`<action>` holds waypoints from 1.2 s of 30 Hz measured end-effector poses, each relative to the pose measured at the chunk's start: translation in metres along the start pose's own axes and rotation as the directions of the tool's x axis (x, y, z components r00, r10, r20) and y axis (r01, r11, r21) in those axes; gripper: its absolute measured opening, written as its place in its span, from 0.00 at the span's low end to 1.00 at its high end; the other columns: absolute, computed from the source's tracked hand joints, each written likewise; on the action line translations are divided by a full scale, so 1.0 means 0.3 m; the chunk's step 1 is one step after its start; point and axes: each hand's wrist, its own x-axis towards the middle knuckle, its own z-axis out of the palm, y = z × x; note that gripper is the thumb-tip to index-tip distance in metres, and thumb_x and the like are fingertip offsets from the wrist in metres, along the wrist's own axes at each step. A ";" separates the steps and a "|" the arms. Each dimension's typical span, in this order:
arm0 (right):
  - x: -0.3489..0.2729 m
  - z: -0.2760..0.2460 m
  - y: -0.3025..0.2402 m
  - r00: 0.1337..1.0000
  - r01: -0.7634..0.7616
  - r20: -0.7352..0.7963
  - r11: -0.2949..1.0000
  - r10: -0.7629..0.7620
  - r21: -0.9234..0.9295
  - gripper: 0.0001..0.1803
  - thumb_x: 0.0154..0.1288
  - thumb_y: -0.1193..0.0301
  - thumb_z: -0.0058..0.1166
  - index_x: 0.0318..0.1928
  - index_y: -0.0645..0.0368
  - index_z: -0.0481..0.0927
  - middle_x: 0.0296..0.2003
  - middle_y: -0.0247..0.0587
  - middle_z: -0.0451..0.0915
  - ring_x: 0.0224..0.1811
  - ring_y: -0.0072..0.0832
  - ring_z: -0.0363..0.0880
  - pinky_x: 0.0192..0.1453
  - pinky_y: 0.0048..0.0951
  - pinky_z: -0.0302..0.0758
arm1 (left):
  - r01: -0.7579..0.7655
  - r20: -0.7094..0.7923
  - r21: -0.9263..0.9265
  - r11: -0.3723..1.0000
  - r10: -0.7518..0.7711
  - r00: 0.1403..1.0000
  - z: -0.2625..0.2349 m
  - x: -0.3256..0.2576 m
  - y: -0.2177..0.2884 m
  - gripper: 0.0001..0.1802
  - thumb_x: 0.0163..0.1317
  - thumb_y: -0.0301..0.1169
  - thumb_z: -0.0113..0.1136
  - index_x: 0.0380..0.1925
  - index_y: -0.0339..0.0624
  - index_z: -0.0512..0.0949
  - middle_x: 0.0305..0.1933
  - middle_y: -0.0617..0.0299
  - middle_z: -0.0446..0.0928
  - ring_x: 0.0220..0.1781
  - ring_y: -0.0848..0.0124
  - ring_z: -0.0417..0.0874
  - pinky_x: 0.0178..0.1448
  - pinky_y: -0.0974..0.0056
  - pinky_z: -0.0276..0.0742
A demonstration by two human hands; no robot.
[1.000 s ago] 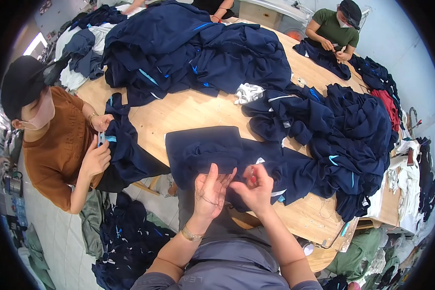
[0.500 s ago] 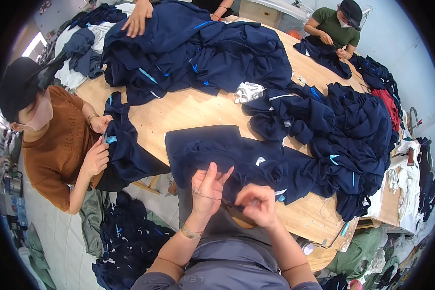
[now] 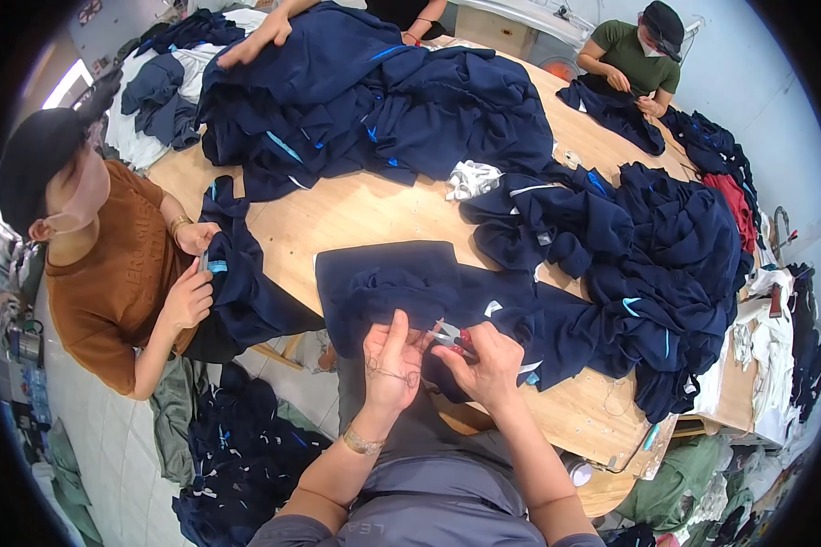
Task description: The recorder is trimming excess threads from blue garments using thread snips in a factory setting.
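Observation:
A navy garment [image 3: 401, 283] lies spread on the wooden table [image 3: 356, 214] right in front of me. My left hand [image 3: 390, 365] pinches its near edge, fingers raised, with loose thread across the palm. My right hand [image 3: 485, 363] grips a small pair of red-handled thread snips [image 3: 451, 337], its blades pointing left toward the left hand's fingertips over the cloth.
Heaps of navy garments cover the far side [image 3: 365, 100] and the right side [image 3: 666, 246] of the table. A person in a brown shirt [image 3: 109, 283] works on a navy piece at the left edge. Another person in green [image 3: 634, 59] sits at the far right. More clothes lie on the floor [image 3: 237, 456].
My right hand has dropped from beside the left hand's raised fingers and now points the snips at the cloth edge. A hand at the far pile has moved in.

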 end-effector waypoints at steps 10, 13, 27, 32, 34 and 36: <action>0.014 0.012 -0.008 1.000 0.017 -0.017 0.999 -0.016 0.029 0.22 0.46 0.56 0.67 0.18 0.56 0.68 0.15 0.34 0.65 0.12 0.29 0.65 0.17 0.27 0.60 | -0.013 -0.004 -0.001 1.000 0.013 1.000 -0.010 -0.003 -0.014 0.09 0.67 0.33 0.49 0.29 0.40 0.73 0.31 0.58 0.78 0.33 0.72 0.80 0.44 0.67 0.77; 0.017 0.013 -0.008 1.000 0.008 -0.019 0.999 -0.007 0.033 0.21 0.47 0.57 0.66 0.19 0.56 0.69 0.15 0.34 0.65 0.12 0.29 0.65 0.17 0.28 0.60 | -0.031 0.038 0.005 0.999 0.031 0.999 -0.002 -0.008 -0.008 0.10 0.67 0.32 0.49 0.31 0.40 0.74 0.33 0.59 0.79 0.36 0.72 0.80 0.45 0.67 0.77; 0.010 0.003 0.005 0.999 -0.032 0.013 0.997 0.031 0.073 0.20 0.49 0.60 0.65 0.19 0.59 0.69 0.15 0.38 0.66 0.14 0.33 0.65 0.19 0.29 0.61 | -0.038 0.017 0.001 0.999 0.038 0.999 -0.024 0.003 -0.014 0.15 0.69 0.35 0.45 0.26 0.41 0.74 0.32 0.58 0.80 0.37 0.70 0.82 0.50 0.65 0.78; 0.002 0.014 0.014 0.998 -0.051 -0.015 0.994 0.053 0.099 0.21 0.49 0.57 0.64 0.18 0.56 0.69 0.15 0.35 0.66 0.12 0.31 0.64 0.18 0.29 0.60 | 0.027 0.047 -0.124 0.992 -0.022 0.999 -0.034 0.009 -0.007 0.17 0.69 0.36 0.45 0.22 0.40 0.72 0.29 0.58 0.78 0.35 0.69 0.81 0.49 0.63 0.78; 0.000 0.017 0.015 1.000 -0.011 0.006 0.996 0.011 0.092 0.20 0.49 0.58 0.64 0.18 0.56 0.69 0.15 0.35 0.66 0.12 0.31 0.63 0.18 0.28 0.59 | 0.031 0.025 -0.114 0.993 -0.028 0.999 -0.018 0.007 -0.007 0.14 0.68 0.35 0.46 0.24 0.41 0.71 0.27 0.58 0.78 0.34 0.68 0.82 0.47 0.65 0.78; 0.005 0.020 0.012 1.000 -0.001 0.003 0.996 0.001 0.090 0.20 0.50 0.58 0.64 0.18 0.56 0.69 0.15 0.35 0.66 0.12 0.31 0.63 0.18 0.28 0.59 | 0.034 0.001 -0.104 0.994 -0.034 0.999 0.006 0.002 -0.001 0.11 0.67 0.34 0.48 0.26 0.42 0.71 0.25 0.58 0.77 0.34 0.67 0.82 0.45 0.67 0.78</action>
